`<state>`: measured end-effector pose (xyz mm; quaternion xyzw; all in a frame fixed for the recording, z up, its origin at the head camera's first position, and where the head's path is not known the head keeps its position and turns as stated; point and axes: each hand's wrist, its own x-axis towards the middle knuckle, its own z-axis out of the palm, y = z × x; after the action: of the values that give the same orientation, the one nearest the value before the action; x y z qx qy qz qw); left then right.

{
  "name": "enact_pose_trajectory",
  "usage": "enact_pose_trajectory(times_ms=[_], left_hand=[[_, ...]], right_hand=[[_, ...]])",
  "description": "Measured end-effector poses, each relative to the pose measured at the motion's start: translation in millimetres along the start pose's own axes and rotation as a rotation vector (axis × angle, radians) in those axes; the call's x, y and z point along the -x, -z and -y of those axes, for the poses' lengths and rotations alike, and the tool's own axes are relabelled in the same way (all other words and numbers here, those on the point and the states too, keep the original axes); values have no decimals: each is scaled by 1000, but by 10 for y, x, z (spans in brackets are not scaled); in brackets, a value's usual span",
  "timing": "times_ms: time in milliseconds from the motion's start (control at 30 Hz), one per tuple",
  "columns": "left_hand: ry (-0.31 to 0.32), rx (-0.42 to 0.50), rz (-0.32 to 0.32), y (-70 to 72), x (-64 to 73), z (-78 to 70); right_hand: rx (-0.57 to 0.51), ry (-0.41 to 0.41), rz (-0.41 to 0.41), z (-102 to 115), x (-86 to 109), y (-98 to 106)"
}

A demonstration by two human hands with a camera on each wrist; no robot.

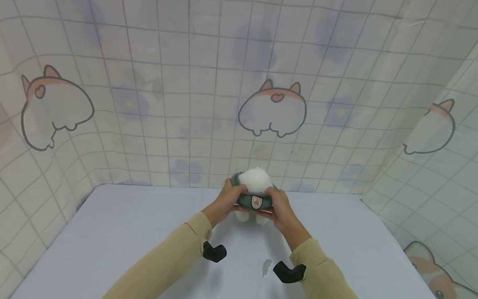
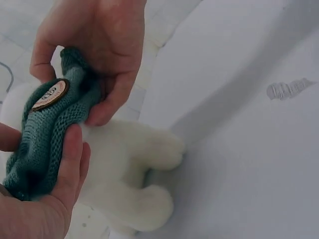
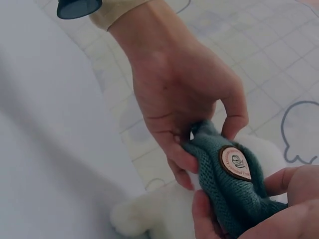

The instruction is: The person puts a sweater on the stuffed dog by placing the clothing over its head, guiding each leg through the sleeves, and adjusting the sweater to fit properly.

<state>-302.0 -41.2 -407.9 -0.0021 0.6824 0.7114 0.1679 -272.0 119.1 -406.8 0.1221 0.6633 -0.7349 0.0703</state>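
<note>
A white plush toy (image 1: 255, 178) is at the far side of the table, its rounded legs (image 2: 158, 149) pointing toward me. Around its head, a green knitted garment (image 2: 47, 134) forms a band, with a pale badge (image 1: 256, 202) facing me. My left hand (image 1: 224, 200) pinches the band on one side, thumb on top and fingers underneath. On the opposite side my right hand (image 1: 279, 207) grips it the same way. Both hands keep the knit stretched apart, and the toy's white head shows above it. The toy's face is hidden.
The white table (image 1: 149, 232) carries a small grey mark (image 1: 266, 267) in front of the toy. A checked curtain (image 1: 209, 104) with dog drawings stands behind the table and at both sides. Each wrist bears a black camera mount (image 1: 214, 251).
</note>
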Motion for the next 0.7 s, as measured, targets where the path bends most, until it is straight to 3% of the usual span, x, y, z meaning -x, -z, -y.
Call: enact_pose_trajectory(times_ms=[267, 500, 700], left_hand=[[-4, 0, -46, -62, -37, 27], [8, -84, -74, -89, -38, 74], [15, -32, -61, -79, -27, 94]], right_hand=[[-7, -31, -74, -41, -35, -50], [-19, -3, -71, -104, -28, -73], [-2, 11, -77, -99, 2, -77]])
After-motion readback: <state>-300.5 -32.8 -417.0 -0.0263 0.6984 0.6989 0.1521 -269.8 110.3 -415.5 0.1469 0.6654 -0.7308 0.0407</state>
